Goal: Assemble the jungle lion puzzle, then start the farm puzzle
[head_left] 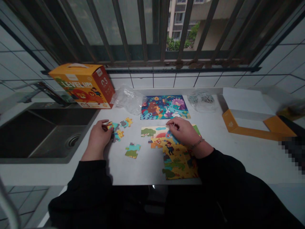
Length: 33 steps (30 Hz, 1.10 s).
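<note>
My left hand point(98, 137) is on the counter's left side, its thumb and fingers closed at the edge of a puzzle piece point(113, 125). Touching or close to that piece lies another puzzle piece point(118, 135), and a grey and yellow piece point(126, 122) is just beyond. A loose blue and green piece point(132, 150) lies apart, nearer the middle. My right hand point(184, 131) rests over the upper part of the partly joined puzzle point(176, 159), covering some of it. Its fingers are curled together; whatever may be between them is hidden.
A finished-looking dark blue picture point(164, 107) lies behind the puzzle, between a crumpled clear bag point(131, 101) and a bag of pieces point(202, 100). An orange box point(83, 86) stands by the sink point(47, 133). At right lies an open box lid point(247, 127).
</note>
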### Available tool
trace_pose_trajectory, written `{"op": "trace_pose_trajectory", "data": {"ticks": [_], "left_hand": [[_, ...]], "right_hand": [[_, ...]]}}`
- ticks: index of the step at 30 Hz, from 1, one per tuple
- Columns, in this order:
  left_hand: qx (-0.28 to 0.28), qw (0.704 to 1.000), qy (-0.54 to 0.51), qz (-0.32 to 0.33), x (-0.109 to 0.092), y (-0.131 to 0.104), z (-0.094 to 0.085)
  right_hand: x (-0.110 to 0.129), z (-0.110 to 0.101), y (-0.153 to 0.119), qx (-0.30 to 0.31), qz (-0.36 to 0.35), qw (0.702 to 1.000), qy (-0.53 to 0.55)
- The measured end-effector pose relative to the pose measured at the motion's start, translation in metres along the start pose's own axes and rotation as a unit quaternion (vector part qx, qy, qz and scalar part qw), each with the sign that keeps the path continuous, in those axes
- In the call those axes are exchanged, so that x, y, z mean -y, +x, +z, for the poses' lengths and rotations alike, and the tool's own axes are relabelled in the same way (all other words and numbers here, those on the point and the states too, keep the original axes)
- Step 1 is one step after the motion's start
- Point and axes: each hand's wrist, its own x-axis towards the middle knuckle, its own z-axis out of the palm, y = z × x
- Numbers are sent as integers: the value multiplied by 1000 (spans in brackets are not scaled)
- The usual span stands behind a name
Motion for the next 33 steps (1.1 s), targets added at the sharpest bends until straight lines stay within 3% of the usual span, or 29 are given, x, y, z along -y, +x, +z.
{"op": "trace_pose_trajectory", "data": {"ticks": [4, 8, 13, 24, 29, 33], "left_hand": [[-48, 998, -16, -37, -11, -8, 1], [-47, 986, -137, -80, -27, -18, 8], [-56, 965, -247, -73, -46, -24, 13], [65, 962, -264, -7, -67, -39, 15], [89, 963, -256, -15, -74, -47, 14], [149, 951, -269, -19, -80, -64, 17]], "right_hand": [[0, 0, 0, -1, 0, 1000, 6], [0, 0, 0, 1, 5, 1000, 12], [-1, 2, 0, -3, 8, 1000, 13], [0, 2, 1, 10, 9, 1000, 20], [-2, 3, 0, 12, 11, 1000, 24], [-2, 3, 0, 15, 21, 999, 28]]}}
